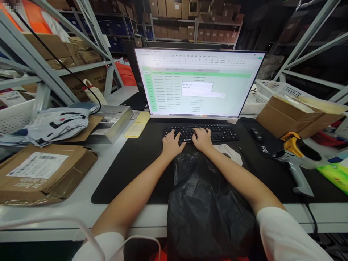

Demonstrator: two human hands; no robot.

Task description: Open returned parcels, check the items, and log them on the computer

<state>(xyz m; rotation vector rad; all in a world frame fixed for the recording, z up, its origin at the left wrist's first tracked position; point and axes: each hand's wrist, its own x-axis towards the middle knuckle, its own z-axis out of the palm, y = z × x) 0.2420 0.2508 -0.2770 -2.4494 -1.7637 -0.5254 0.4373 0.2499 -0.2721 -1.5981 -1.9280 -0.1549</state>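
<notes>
Left hand (172, 145) and right hand (202, 140) (apart, holding nothing) are seemingly typing on the keyboard (223, 134), likely needing soft taps next.

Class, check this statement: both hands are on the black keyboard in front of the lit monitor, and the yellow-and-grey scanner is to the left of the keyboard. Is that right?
Not quite: the scanner is to the right of the keyboard, as the head view shows. The left hand and right hand are indeed on the keyboard, in front of the lit monitor.
</notes>
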